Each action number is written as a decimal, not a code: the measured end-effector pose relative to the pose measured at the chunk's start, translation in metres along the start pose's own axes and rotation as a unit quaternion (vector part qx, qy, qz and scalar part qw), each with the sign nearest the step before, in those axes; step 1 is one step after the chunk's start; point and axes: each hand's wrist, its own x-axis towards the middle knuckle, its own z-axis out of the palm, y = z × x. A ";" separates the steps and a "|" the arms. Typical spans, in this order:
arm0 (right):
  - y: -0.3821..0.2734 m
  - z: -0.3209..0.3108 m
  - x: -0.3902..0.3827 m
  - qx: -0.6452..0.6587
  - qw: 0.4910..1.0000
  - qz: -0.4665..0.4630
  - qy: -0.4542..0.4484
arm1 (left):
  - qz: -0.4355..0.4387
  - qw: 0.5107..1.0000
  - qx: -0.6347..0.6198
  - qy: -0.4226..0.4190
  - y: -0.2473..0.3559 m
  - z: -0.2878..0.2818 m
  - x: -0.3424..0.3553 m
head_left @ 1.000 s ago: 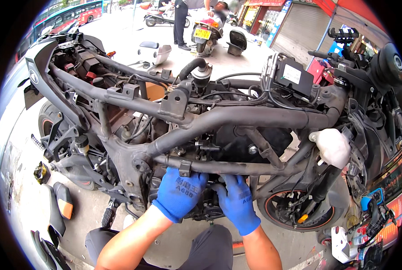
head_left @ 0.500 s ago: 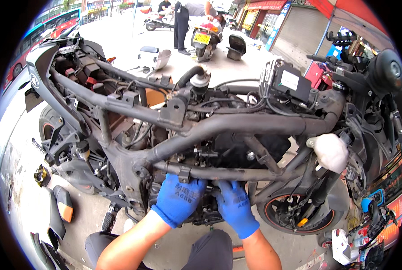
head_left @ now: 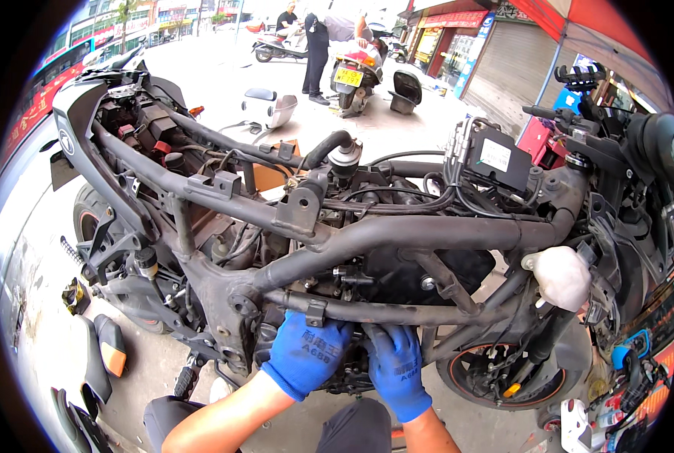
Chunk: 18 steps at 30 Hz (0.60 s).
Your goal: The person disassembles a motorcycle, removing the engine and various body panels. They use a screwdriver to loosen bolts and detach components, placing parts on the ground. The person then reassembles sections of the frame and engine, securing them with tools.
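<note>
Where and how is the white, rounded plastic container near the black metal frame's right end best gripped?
Probably by the bulging body of the white container, the blue-gloved right hand coming from the person's side: that broad, rounded part is uncovered, while its narrow upper-left tab sits close to the black metal frame.

The motorcycle (head_left: 360, 245) stands, its black tubular frame (head_left: 458, 234) exposed.
</note>
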 end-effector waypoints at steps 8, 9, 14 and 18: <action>0.016 0.018 -0.016 0.080 0.994 0.034 0.072 | -0.010 0.999 -0.021 -0.041 0.003 0.002 -0.001; 0.010 0.020 -0.012 0.053 0.993 0.067 0.077 | -0.022 0.998 -0.044 -0.043 0.002 0.004 -0.002; 0.001 0.006 -0.004 0.070 0.996 0.017 0.049 | -0.009 1.000 -0.007 -0.024 0.002 -0.004 0.002; 0.011 0.016 -0.015 0.125 0.988 0.060 0.065 | -0.011 0.998 -0.047 -0.031 0.002 0.000 0.001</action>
